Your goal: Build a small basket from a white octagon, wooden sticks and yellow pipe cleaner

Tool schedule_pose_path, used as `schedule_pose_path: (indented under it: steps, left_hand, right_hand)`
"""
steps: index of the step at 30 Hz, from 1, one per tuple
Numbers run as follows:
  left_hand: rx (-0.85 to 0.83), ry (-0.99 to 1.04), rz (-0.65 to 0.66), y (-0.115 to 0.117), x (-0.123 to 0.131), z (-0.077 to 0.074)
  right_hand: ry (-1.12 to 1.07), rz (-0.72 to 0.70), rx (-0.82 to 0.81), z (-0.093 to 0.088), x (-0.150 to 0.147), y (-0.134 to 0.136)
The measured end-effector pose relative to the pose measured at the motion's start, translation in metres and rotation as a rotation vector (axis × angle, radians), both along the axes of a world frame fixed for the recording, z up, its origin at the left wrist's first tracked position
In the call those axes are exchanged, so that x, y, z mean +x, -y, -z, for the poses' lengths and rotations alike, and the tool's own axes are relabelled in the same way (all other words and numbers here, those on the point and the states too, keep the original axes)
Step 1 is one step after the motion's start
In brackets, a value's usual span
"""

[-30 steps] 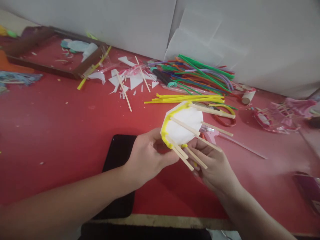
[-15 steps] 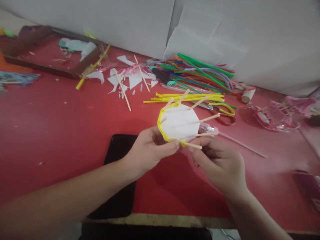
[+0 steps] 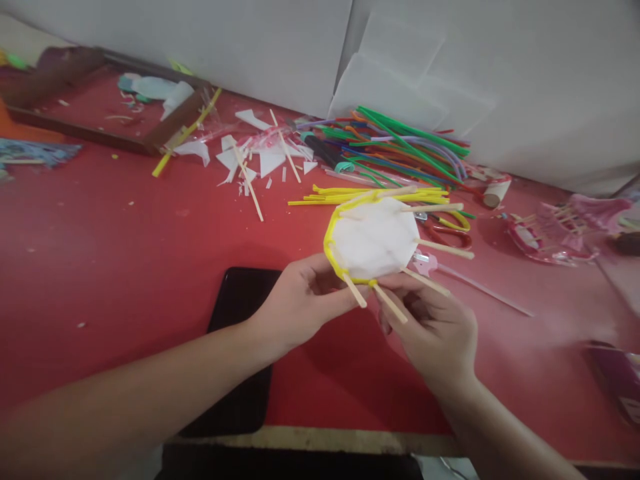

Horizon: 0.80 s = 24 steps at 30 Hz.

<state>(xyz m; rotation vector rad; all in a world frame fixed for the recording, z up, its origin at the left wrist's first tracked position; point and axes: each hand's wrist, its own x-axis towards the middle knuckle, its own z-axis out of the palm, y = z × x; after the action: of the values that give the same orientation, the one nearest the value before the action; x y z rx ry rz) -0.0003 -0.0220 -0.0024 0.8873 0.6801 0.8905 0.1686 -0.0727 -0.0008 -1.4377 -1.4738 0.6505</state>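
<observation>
A round white disc [image 3: 374, 239] is held above the red table, with several wooden sticks standing out around its rim. Yellow pipe cleaner [image 3: 327, 248] runs along the left and lower edge of the disc. My left hand [image 3: 300, 303] grips the disc at its lower left, thumb in front. At the lower right, my right hand [image 3: 435, 320] pinches the edge near the yellow strand and a stick; its fingertips are partly hidden. Behind the disc lie yellow pipe cleaners [image 3: 330, 195] and scissors [image 3: 453, 236].
A black phone-like slab [image 3: 240, 393] lies under my left forearm. Coloured pipe cleaners [image 3: 400, 143], white paper scraps [image 3: 270, 160] and a brown frame [image 3: 80, 133] are at the back. A pink stick model [image 3: 555, 230] sits at the right, a purple object [image 3: 615, 377] below it.
The disc has moved slightly right and tilted, so its white face shows more fully and its sticks point more rightward and down. My right hand has shifted a little left.
</observation>
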Motion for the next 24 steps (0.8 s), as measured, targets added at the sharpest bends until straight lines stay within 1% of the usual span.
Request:
schedule_pose_path:
  steps: [3,7,10,13,15,18,21,22,24]
  left_hand:
    - [0.005,-0.048,-0.003,0.0004,-0.0001,-0.0013]
    - [0.039,-0.094,-0.019,0.002,-0.0004,-0.0037]
    - [0.087,-0.094,-0.031,0.003,-0.0007,-0.0024]
    - [0.088,-0.09,-0.029,0.0038,-0.001,0.0007]
    - [0.06,-0.074,-0.028,0.0044,-0.001,0.0023]
    - [0.03,-0.04,-0.051,0.0047,-0.0007,0.0028]
    - [0.027,-0.045,-0.056,0.0044,-0.0003,0.0017]
    - [0.028,-0.053,-0.056,0.0042,-0.0002,0.0014]
    - [0.031,-0.071,-0.055,0.0041,-0.0003,0.0014]
  right_hand:
    - [0.04,0.026,-0.038,-0.0001,0.0006,0.0013]
    - [0.069,0.018,-0.071,-0.0029,0.0006,0.0018]
    - [0.062,0.008,-0.049,-0.0049,-0.0004,0.0019]
    - [0.104,-0.002,-0.016,-0.0033,-0.0002,0.0043]
    - [0.161,0.01,0.023,-0.0013,0.0004,0.0063]
    - [0.292,0.045,0.147,-0.0011,0.0002,0.0066]
    - [0.432,-0.001,0.296,-0.0055,-0.0009,0.0031]
    - [0.457,-0.022,0.319,-0.0072,-0.0011,0.0022]
    - [0.465,-0.042,0.307,-0.0094,-0.001,0.0019]
